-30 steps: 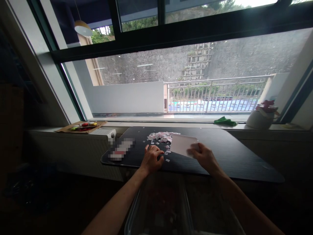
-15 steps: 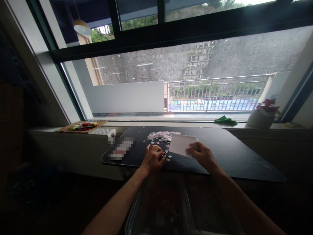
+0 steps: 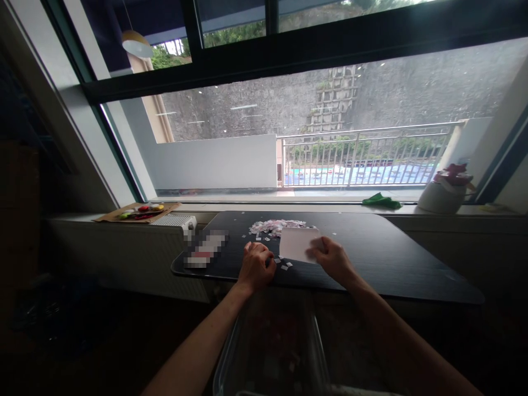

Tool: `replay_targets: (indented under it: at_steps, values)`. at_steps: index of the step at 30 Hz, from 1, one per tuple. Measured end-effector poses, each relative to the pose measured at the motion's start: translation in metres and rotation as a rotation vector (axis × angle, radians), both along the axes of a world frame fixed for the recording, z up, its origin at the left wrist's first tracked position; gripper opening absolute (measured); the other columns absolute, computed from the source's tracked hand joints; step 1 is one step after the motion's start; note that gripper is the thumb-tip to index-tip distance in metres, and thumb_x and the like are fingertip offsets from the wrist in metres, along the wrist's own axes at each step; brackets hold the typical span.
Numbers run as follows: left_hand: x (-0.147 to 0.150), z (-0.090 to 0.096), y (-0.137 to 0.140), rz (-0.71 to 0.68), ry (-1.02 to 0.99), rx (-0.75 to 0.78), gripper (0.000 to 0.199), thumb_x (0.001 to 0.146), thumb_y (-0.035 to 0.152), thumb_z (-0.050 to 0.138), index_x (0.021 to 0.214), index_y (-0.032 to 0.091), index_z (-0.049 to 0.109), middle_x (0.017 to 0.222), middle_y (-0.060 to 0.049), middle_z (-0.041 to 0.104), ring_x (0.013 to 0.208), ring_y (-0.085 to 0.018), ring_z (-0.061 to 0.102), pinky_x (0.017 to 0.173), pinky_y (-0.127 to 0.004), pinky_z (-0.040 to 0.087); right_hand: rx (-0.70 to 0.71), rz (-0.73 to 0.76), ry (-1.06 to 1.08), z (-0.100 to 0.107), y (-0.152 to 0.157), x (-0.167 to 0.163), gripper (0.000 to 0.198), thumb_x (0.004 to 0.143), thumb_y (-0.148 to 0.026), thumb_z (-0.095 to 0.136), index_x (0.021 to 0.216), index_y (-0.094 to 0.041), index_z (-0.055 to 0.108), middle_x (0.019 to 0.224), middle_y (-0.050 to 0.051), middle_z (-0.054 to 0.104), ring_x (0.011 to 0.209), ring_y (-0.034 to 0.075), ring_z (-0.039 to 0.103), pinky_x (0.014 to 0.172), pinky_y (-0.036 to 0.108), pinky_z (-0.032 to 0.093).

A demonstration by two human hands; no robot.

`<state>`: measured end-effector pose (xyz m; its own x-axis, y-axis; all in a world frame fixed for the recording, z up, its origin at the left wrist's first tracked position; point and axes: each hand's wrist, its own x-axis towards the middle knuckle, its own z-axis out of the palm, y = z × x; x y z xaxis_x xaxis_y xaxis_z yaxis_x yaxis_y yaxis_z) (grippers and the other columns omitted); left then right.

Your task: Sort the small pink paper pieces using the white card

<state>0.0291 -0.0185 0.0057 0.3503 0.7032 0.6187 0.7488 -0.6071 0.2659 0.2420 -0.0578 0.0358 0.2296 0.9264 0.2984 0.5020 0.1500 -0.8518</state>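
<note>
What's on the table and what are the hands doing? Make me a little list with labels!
Left hand: curled on the table, beside loose paper bits
Right hand: holds a white card
Pile: small pink and white pieces, behind the card
Bin: clear, below the table edge
Windowsill: green cloth, white pot, tray with coloured items

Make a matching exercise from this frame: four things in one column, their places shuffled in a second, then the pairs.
Things:
1. white card
2. pile of small paper pieces
3. green cloth
4. clear bin

Places:
A. on the window sill, towards the right
B. below the table edge, between the forearms
C. pinched in the right hand
D. on the dark table, beyond the left hand

Pairs: 1-C, 2-D, 3-A, 4-B
</note>
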Motion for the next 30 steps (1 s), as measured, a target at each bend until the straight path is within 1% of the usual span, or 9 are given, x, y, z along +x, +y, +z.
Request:
replay_targets:
  at_steps: [2,5,8,14,16,19,20,25,30]
  values:
    - [0.000,0.000,0.000,-0.005,-0.007,0.012,0.013,0.074,0.018,0.053,0.073,0.019,0.065,0.079,-0.004,0.061,0.089,-0.021,0.054,0.102,-0.048,0.030,-0.011,0.006,0.023,0.002,-0.008,0.004,0.019,0.067,-0.031,0.058,0.082,-0.019,0.061,0.074,0.002,0.067,0.067,0.017,0.062,0.059,0.028,0.047]
    - [-0.001,0.000,0.001,-0.028,-0.025,0.022,0.014,0.074,0.018,0.053,0.074,0.020,0.066,0.080,-0.004,0.061,0.090,-0.020,0.054,0.102,-0.048,0.030,-0.014,-0.037,0.060,0.005,-0.022,0.016,0.021,0.066,-0.032,0.059,0.081,-0.018,0.062,0.073,0.003,0.068,0.067,0.017,0.062,0.062,0.029,0.048]
    - [-0.003,0.003,-0.002,-0.076,-0.032,0.003,0.015,0.074,0.018,0.053,0.078,0.021,0.068,0.085,-0.003,0.061,0.094,-0.020,0.054,0.104,-0.049,0.026,-0.034,-0.068,0.049,0.004,-0.029,0.024,0.021,0.063,-0.031,0.060,0.079,-0.017,0.062,0.073,0.004,0.068,0.067,0.018,0.063,0.061,0.029,0.048]
    - [-0.006,0.005,-0.021,-0.187,-0.008,-0.046,0.020,0.075,0.020,0.054,0.087,0.024,0.069,0.093,-0.002,0.062,0.103,-0.021,0.052,0.107,-0.050,0.020,-0.095,0.073,0.202,-0.003,-0.033,0.027,0.025,0.063,-0.031,0.061,0.084,-0.017,0.062,0.078,0.006,0.070,0.070,0.020,0.066,0.063,0.031,0.051]
    - [-0.009,0.004,-0.023,-0.205,0.005,-0.051,0.020,0.074,0.019,0.054,0.087,0.024,0.069,0.093,-0.002,0.062,0.104,-0.021,0.052,0.108,-0.050,0.019,-0.088,0.039,0.217,-0.004,-0.031,0.028,0.025,0.063,-0.031,0.062,0.084,-0.017,0.062,0.079,0.005,0.071,0.070,0.020,0.066,0.063,0.030,0.051]
    - [-0.016,0.005,-0.015,-0.145,-0.020,-0.028,0.019,0.075,0.019,0.053,0.084,0.024,0.069,0.091,-0.002,0.063,0.103,-0.021,0.052,0.107,-0.049,0.020,-0.085,-0.088,0.154,-0.007,-0.024,0.032,0.021,0.061,-0.029,0.062,0.079,-0.017,0.063,0.073,0.004,0.070,0.067,0.019,0.064,0.060,0.029,0.051]
    - [-0.019,0.006,-0.010,-0.108,-0.031,-0.017,0.019,0.075,0.019,0.052,0.083,0.024,0.069,0.091,-0.002,0.063,0.102,-0.021,0.053,0.106,-0.049,0.021,-0.097,-0.100,0.144,-0.009,-0.021,0.034,0.019,0.061,-0.028,0.063,0.077,-0.017,0.063,0.072,0.004,0.069,0.066,0.019,0.064,0.060,0.029,0.050]
    - [-0.029,0.006,0.009,0.066,0.003,-0.063,0.016,0.072,0.021,0.055,0.080,0.022,0.069,0.087,-0.004,0.063,0.095,-0.022,0.055,0.102,-0.049,0.028,-0.211,-0.011,0.222,-0.025,-0.008,0.031,0.021,0.060,-0.023,0.064,0.080,-0.017,0.064,0.077,0.003,0.071,0.067,0.018,0.065,0.059,0.027,0.052]
    - [-0.027,-0.001,0.009,0.066,0.079,-0.035,0.015,0.074,0.021,0.054,0.081,0.022,0.068,0.087,-0.004,0.063,0.097,-0.022,0.053,0.104,-0.051,0.023,-0.255,0.079,0.249,-0.028,-0.006,0.015,0.020,0.060,-0.021,0.065,0.079,-0.016,0.066,0.074,0.003,0.071,0.066,0.017,0.065,0.058,0.026,0.052]
